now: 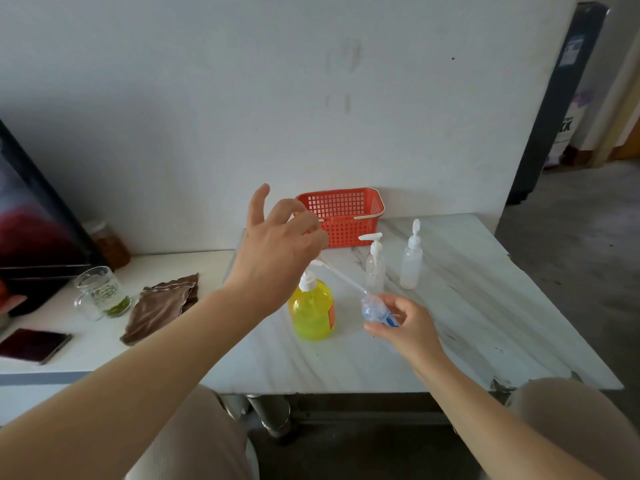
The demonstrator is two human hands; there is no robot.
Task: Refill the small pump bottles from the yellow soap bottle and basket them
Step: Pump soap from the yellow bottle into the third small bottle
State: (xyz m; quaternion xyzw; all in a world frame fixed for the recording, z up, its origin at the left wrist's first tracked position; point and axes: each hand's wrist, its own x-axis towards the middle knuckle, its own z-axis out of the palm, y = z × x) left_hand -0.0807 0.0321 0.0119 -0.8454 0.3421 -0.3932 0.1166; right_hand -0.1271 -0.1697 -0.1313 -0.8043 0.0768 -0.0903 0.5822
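Note:
The yellow soap bottle (312, 315) stands upright on the marble table (485, 323), its white pump on. My right hand (410, 325) grips a small clear bottle with a blue label (375, 311), tilted, above the table. My left hand (277, 245) is raised above the yellow bottle and pinches a white pump head whose long dip tube (341, 277) slants down to the small bottle's neck. Two more small pump bottles (375, 263) (411, 258) stand upright behind. An orange basket (341, 216) sits against the wall and looks empty.
On the lower white counter at left lie a brown cloth (162, 304), a glass mug (100, 292), a dark phone (34, 344) and a jar (110, 244). A dark framed panel (34, 220) leans at far left. My knees show below the table's front edge.

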